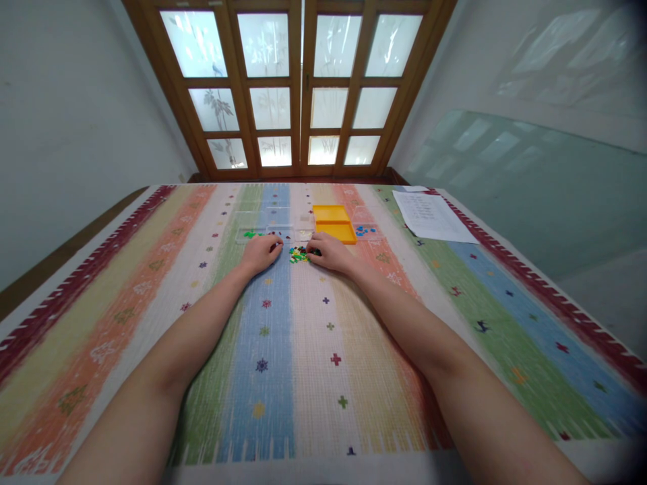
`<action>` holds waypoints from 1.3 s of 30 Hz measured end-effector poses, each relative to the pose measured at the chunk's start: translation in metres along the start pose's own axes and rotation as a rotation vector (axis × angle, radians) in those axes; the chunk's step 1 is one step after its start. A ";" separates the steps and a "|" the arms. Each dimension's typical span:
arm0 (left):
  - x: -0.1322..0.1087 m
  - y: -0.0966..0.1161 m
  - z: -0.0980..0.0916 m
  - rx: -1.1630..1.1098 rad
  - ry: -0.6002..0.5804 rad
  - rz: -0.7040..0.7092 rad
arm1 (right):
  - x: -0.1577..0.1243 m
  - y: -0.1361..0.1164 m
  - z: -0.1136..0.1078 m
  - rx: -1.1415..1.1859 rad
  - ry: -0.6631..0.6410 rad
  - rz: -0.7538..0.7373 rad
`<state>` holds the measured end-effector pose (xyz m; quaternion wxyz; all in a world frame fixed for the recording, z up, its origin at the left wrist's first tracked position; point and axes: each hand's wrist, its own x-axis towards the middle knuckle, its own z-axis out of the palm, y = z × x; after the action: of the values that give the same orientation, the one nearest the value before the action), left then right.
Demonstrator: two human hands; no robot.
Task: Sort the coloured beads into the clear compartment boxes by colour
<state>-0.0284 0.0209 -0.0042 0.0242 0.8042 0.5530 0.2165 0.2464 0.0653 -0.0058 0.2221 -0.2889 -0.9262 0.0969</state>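
Observation:
A small pile of mixed green, yellow, blue and dark pieces [298, 255] lies on the striped cloth between my hands. My right hand [331, 252] is at the pile's right side, its fingers curled together over some pieces; what they pinch is hidden. My left hand [260, 254] rests left of the pile, thumb and fingers drawn together, and anything in them is too small to make out. Just beyond it, green pieces [251, 234] lie in a clear open box [241, 237]. Behind my right hand stands an open yellow box [332, 214].
Right of the yellow box, blue pieces [364, 231] lie in another clear box [373, 236]. More clear boxes stand in the same row, behind the pile. Printed paper sheets [429, 215] lie at the right rear of the table. Wooden glazed doors [300, 87] are beyond the table.

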 end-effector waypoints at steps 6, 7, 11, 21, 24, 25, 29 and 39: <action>0.000 0.001 0.000 -0.003 0.002 0.000 | 0.001 -0.004 0.001 -0.027 -0.003 -0.023; 0.000 0.001 0.000 -0.005 0.002 0.000 | 0.001 -0.005 0.001 -0.028 -0.003 -0.024; 0.000 0.000 0.002 -0.002 0.004 0.014 | 0.002 -0.007 0.001 -0.038 -0.011 -0.023; 0.000 -0.001 0.004 0.010 -0.007 0.009 | 0.004 -0.009 0.005 -0.077 0.004 -0.054; 0.000 0.000 0.003 0.004 -0.010 0.006 | 0.004 -0.010 0.007 -0.081 0.018 -0.061; 0.000 0.001 0.003 0.002 -0.010 0.007 | 0.004 -0.010 0.007 -0.073 0.024 -0.065; 0.000 0.001 0.002 0.002 -0.014 0.008 | 0.004 -0.010 0.008 0.020 0.074 -0.001; -0.001 0.002 0.002 -0.003 -0.020 0.000 | 0.005 0.000 0.012 0.268 0.266 0.269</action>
<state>-0.0261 0.0200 -0.0061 0.0311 0.8063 0.5525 0.2091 0.2373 0.0673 -0.0146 0.3635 -0.3877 -0.8209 0.2088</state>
